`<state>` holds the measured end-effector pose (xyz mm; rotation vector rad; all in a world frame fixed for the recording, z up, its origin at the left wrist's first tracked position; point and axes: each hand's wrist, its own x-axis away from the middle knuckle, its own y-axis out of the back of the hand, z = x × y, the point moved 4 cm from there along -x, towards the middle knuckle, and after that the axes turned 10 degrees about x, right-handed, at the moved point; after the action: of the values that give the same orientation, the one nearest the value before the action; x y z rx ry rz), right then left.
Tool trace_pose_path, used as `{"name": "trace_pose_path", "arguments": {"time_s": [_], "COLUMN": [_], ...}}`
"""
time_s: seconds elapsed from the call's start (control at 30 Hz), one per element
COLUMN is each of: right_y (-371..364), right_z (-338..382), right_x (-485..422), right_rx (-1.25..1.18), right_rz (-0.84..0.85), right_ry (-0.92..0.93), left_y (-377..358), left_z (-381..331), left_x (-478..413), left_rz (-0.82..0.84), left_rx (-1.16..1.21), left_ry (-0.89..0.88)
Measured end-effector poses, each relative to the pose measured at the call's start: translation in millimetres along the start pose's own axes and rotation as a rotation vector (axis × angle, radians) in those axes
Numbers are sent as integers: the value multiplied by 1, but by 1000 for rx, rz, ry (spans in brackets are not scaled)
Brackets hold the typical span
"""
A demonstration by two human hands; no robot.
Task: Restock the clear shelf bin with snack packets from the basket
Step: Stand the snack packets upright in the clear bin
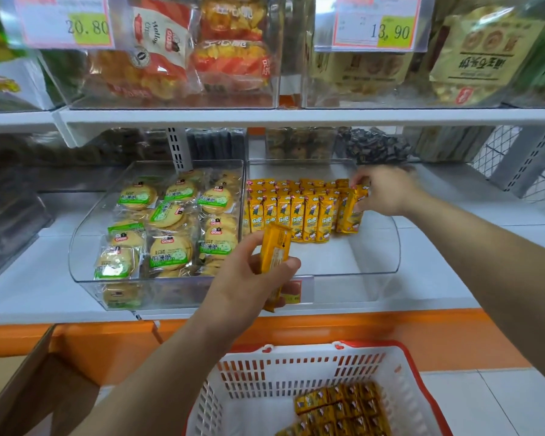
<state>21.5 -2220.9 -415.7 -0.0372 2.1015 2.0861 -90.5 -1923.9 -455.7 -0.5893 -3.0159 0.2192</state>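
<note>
A clear shelf bin holds rows of upright yellow snack packets at its back left. My right hand reaches into the bin and grips the rightmost yellow packet, standing it at the end of the front row. My left hand is in front of the bin's rim and holds another yellow packet upright. Below, a white basket with a red rim contains several more yellow packets at its bottom right.
A neighbouring clear bin on the left is full of round cookies in green-labelled wrappers. Upper shelf bins with price tags hang overhead. An orange shelf front runs below the bins. A cardboard box flap stands at lower left.
</note>
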Motion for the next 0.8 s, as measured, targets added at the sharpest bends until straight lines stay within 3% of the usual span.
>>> {"name": "trace_pose_path", "arguments": {"time_s": [0.2, 0.4, 0.5, 0.6, 0.7, 0.8], "right_y": [-20, -33, -23, 1, 26, 34], "right_z": [6, 2, -1, -1, 7, 33], "right_x": [-35, -45, -35, -7, 38, 91], "right_rx": [66, 80, 72, 85, -175, -675], "right_rz": [187, 200, 147, -23, -181, -45], "right_ry": [85, 85, 57, 30, 50, 149], "left_y": [1, -6, -10, -13, -18, -26], "left_z": [7, 18, 22, 25, 25, 23], "left_x": [-11, -20, -22, -21, -17, -11], "left_rz": [-25, -35, 6, 63, 100, 124], "left_rx": [50, 60, 87, 98, 76, 99], "left_ry": [31, 69, 92, 111, 122, 117]}}
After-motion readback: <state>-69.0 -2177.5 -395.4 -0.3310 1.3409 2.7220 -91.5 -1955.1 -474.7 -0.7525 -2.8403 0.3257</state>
